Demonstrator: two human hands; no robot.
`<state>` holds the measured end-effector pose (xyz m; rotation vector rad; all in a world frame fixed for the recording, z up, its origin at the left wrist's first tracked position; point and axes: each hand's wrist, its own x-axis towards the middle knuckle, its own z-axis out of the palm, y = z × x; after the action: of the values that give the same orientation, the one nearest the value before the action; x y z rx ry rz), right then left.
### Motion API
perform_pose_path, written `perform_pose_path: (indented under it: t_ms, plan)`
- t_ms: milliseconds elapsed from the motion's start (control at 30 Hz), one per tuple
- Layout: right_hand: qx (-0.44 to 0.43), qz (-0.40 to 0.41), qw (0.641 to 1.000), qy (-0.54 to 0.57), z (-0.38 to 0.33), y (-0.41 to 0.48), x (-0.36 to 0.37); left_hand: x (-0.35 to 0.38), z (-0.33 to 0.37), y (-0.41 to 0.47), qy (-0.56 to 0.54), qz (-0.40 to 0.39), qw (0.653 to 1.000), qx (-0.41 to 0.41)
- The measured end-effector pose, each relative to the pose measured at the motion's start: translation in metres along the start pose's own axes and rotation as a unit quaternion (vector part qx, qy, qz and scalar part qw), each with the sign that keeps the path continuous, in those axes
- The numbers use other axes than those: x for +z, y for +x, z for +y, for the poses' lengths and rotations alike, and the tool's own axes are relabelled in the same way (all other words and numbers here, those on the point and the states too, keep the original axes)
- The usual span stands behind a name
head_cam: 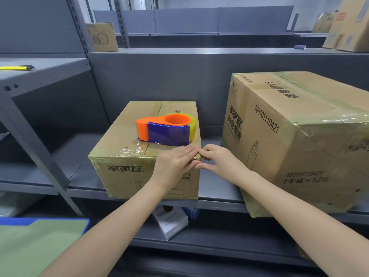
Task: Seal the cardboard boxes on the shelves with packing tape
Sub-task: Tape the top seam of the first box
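1. While both hands meet at the near right top corner of the small box [123,136], the left hand [175,163] lies flat, fingers straight, pressing the front edge
2. The right hand [219,159] nips that corner between forefinger and thumb; whether tape is under them I cannot tell
3. That edge runs left to right, so smoothing likely goes sideways
4. The tape dispenser [165,129] rests just behind the fingers; the large box [289,140] crowds the right side of the shelf [215,188]
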<state>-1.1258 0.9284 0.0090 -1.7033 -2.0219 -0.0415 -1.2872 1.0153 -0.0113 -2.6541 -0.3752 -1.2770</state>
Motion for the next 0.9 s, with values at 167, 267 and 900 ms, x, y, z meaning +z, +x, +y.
perform_pose_path:
  t_ms: [167, 267, 900]
  plan:
    - [-0.001, -0.015, 1.0, 0.02, 0.001, 0.006, -0.006, -0.004, 0.002, 0.0, -0.026, -0.015, 0.999, -0.015]
    - [0.001, -0.012, 1.0, 0.029, 0.003, 0.009, -0.008, -0.01, 0.001, 0.0, -0.042, -0.04, 0.998, 0.004]
    - [0.031, -0.076, 0.994, -0.068, -0.016, 0.004, -0.018, -0.026, 0.001, 0.002, -0.063, -0.15, 0.986, -0.043]
